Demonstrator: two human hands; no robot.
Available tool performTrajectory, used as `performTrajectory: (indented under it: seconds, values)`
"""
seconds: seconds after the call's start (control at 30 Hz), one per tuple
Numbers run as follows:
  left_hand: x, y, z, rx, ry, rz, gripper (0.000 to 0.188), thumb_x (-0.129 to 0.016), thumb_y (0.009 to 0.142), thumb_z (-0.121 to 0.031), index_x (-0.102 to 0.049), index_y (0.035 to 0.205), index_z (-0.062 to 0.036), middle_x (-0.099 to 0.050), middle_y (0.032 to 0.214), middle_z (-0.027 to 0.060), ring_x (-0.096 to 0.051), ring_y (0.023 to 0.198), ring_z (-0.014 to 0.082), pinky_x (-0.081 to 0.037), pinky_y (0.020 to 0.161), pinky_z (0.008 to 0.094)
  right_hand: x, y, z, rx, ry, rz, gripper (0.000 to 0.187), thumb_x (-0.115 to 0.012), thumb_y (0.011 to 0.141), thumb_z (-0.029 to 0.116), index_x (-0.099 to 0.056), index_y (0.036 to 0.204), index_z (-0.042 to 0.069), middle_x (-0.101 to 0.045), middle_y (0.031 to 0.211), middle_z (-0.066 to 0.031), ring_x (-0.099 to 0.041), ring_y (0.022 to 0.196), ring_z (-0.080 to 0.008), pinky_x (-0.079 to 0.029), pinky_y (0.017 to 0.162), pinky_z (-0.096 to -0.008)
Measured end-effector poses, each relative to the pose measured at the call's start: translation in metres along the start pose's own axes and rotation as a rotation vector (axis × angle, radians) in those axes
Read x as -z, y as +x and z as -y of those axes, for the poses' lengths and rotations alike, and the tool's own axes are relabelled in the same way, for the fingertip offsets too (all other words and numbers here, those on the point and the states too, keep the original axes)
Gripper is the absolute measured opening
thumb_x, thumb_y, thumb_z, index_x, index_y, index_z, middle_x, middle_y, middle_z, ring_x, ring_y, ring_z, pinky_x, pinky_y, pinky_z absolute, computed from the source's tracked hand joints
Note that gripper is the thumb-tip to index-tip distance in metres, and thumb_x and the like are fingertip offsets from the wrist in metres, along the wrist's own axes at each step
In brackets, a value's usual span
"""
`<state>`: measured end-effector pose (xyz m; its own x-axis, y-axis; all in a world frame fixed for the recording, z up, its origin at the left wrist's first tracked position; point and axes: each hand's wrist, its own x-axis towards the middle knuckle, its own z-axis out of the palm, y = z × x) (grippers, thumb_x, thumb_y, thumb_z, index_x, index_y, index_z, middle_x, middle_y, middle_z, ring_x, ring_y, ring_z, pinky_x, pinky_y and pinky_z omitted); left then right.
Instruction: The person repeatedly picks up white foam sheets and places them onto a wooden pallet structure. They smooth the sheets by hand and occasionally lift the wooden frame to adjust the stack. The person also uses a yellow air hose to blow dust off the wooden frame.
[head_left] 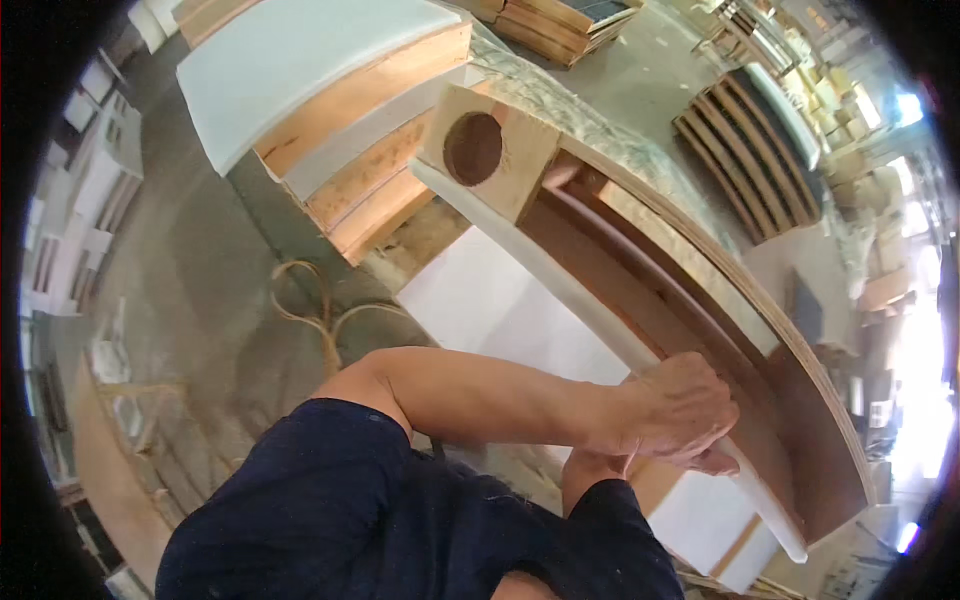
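A long curved wooden frame [700, 300] of plywood stands before me, with a white foam strip [560, 275] laid along its near top edge. My left hand [675, 405] reaches across my body and presses down on the foam strip, fingers curled over it. My right hand [590, 470] is mostly hidden beneath the left forearm, and only its wrist and dark sleeve show. A square plywood end panel [490, 150] with a round hole caps the frame's far end.
White foam sheet [500, 310] lies under the frame. Stacked curved plywood and foam pieces [340, 110] sit at the far left. A coil of rope [320, 310] lies on the concrete floor. Slatted wooden frames [750, 160] and stacked boards stand at the far right.
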<state>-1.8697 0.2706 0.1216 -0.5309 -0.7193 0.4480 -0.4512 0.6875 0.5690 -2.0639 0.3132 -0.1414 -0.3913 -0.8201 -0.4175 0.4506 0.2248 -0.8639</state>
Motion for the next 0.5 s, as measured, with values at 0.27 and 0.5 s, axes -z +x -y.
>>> performTrajectory:
  seconds: [0.27,0.5]
  values:
    - [-0.110,-0.061,0.085,0.160,0.101,-0.052,0.054,-0.067,0.070,-0.055,-0.062,0.068,-0.0015,-0.059,0.060,0.0172,-0.063,0.061,0.0332,-0.050,0.059,0.0423,0.055,0.004,-0.137,-0.667,-0.214,0.104,0.052,-0.040,0.097,0.040,-0.057,0.118,-0.004,-0.061,0.116,-0.0178,-0.057,0.106,-0.0255,-0.042,0.095,-0.0384]
    - [-0.113,-0.144,0.086,0.820,-0.926,-0.294,0.074,-0.051,0.085,-0.061,-0.048,0.124,0.0029,-0.055,0.123,0.0214,-0.053,0.116,0.0268,-0.040,0.098,0.0416,0.056,-0.036,-0.167,-0.768,-0.230,0.161,0.053,-0.042,0.097,0.043,-0.060,0.116,-0.003,-0.062,0.116,-0.0176,-0.057,0.106,-0.0248,-0.042,0.095,-0.0387]
